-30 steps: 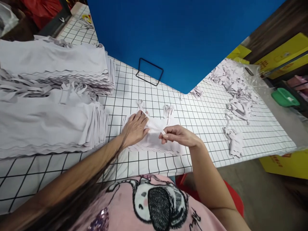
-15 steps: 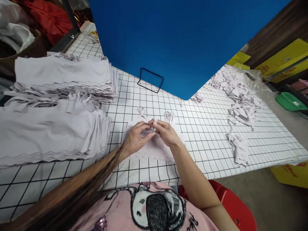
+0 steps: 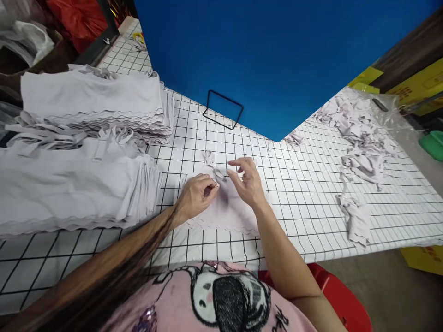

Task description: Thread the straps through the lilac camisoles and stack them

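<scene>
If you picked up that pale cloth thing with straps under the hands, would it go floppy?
Probably: the garment has thin straps that curl loosely. It's likely light too, looking like thin cloth. It probably wouldn't roll if pushed, since it lies mostly flat on the table.

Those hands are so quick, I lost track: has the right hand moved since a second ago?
Yes: against the nearer stack of strappy tops, the right hand has moved left, towards it, and slightly forward.
</scene>
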